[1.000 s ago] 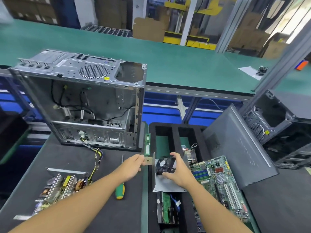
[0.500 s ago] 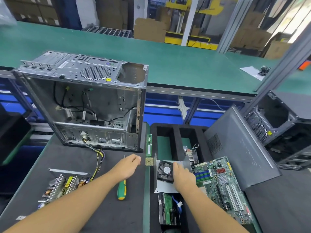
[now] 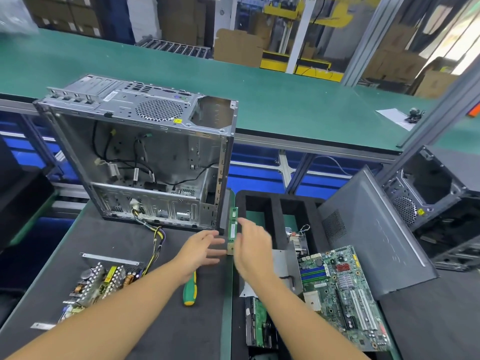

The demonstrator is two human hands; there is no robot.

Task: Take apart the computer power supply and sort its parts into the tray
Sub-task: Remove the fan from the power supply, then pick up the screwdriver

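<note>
The bare power supply circuit board [image 3: 101,281] lies on the dark mat at the left, and its yellow and black cables [image 3: 155,242] run up into the open grey computer case [image 3: 145,157]. The black foam tray [image 3: 275,214] stands to the right of the mat. In it lie a grey metal plate [image 3: 284,266] and a green motherboard [image 3: 342,289]. A green memory stick [image 3: 233,224] and a small square chip [image 3: 230,248] lie in the gap between mat and tray. My left hand [image 3: 205,245] hovers just left of the chip with fingers spread. My right hand [image 3: 253,245], blurred, is just right of it and holds nothing.
A green-handled screwdriver [image 3: 190,289] lies on the mat under my left wrist. A grey side panel [image 3: 371,235] leans over the tray's right edge. A second dark case [image 3: 436,193] stands at the far right. A green conveyor belt [image 3: 285,100] runs behind the bench.
My right hand has come off the fan plate in the tray and swung left to the memory stick. My left hand's fingers have spread open beside the chip.
</note>
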